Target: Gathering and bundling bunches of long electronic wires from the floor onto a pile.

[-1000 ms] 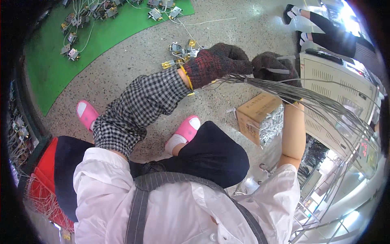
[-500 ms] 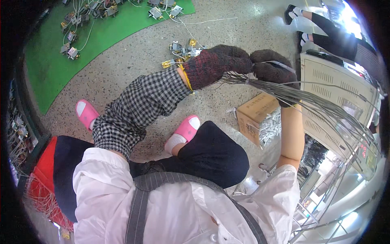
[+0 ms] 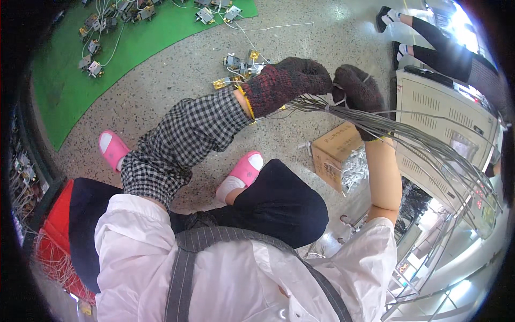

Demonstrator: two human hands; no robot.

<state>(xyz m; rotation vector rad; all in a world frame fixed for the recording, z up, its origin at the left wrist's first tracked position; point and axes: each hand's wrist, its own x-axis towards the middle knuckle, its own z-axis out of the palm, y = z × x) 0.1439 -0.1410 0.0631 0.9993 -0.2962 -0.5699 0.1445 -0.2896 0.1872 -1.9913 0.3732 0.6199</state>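
A long bundle of grey wires [image 3: 410, 129] stretches from between my hands out to the right, fanning apart at its far end. My left hand [image 3: 292, 80], in a dark red-and-black knitted glove, is closed round the bundle's left end. A light tie [image 3: 326, 108] circles the bundle just right of it. My right hand [image 3: 358, 91], in a dark glove, has its fingers bent and closed beside my left fingertips, above the bundle. A thin grey strand shows at its fingertips and across the glove; its palm side is hidden.
A cardboard box [image 3: 335, 145] of white scraps stands on the floor below the wires. Beige vented cabinets [image 3: 429, 104] are at the right, with a person's legs [image 3: 434, 40] beyond. Wired metal parts lie on the green mat [image 3: 155, 32] and by my left wrist.
My right hand has turned and drawn slightly left, and the strand across its glove has shifted. The bundle swings a little; my left hand stays almost still.
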